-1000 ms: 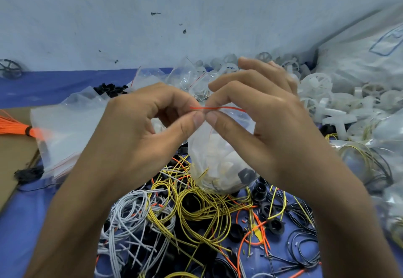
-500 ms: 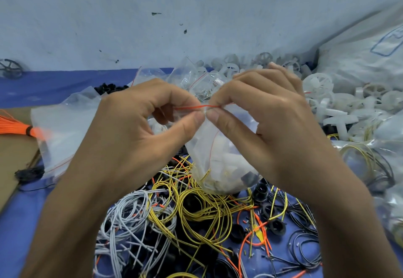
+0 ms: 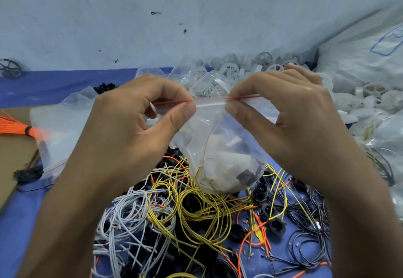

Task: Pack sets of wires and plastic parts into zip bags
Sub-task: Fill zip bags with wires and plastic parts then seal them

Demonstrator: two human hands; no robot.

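Both hands, left hand (image 3: 128,121) and right hand (image 3: 290,121), pinch the filled zip bag (image 3: 220,147) along its red seal strip (image 3: 209,99); uneven pressing could leave gaps, spilling parts.

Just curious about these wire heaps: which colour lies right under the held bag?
The yellow wires, looped directly below the zip bag; grey wires lie further left, black wires further right.
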